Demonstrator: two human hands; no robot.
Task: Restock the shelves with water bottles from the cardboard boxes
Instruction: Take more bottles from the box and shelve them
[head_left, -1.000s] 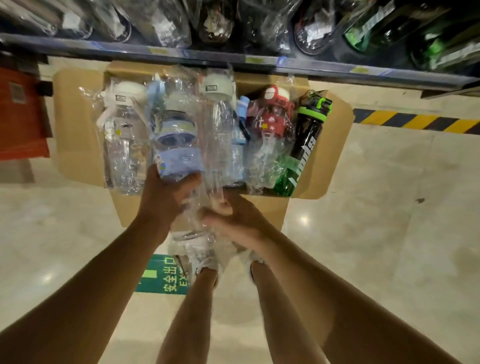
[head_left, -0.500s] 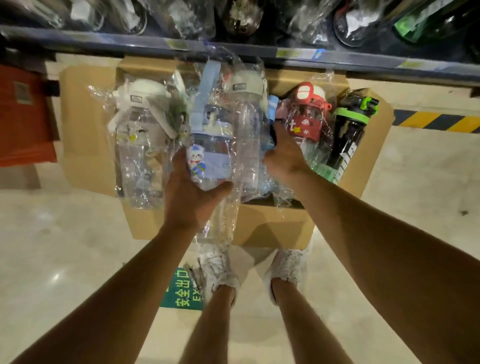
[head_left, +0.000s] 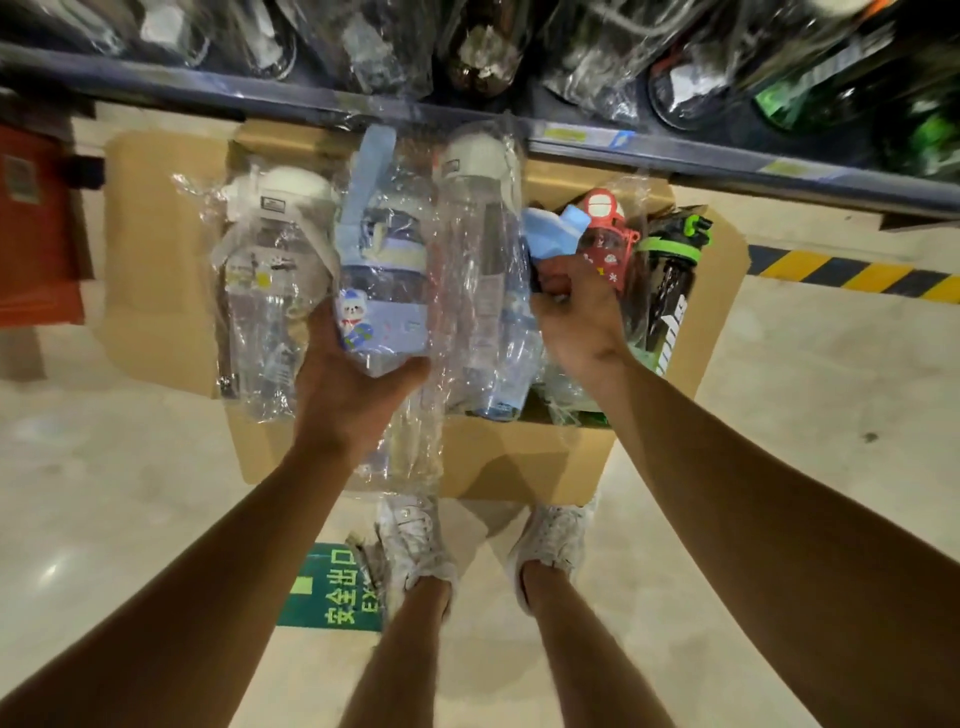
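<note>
An open cardboard box (head_left: 156, 270) on the floor holds several plastic-wrapped water bottles. My left hand (head_left: 353, 395) grips the base of a blue bottle with a bear print (head_left: 384, 291) and holds it raised above the box. My right hand (head_left: 576, 317) reaches into the box and curls round the top of a blue-lidded bottle (head_left: 553, 236), most of which is hidden. A white-capped clear bottle (head_left: 480, 249) stands between my hands. A white-lidded bottle (head_left: 270, 270), a red bottle (head_left: 608, 244) and a black and green bottle (head_left: 670, 280) are also in the box.
The shelf edge (head_left: 571, 137) runs across the top, with wrapped bottles (head_left: 597, 47) on the shelf above it. A red object (head_left: 36, 228) stands at the left. My feet in white shoes (head_left: 415, 540) stand behind the box beside a green floor sign (head_left: 332, 592).
My left hand has lifted the blue bear bottle up out of the box. My right hand has left that bottle's wrap and moved right into the box, onto the blue-lidded bottle.
</note>
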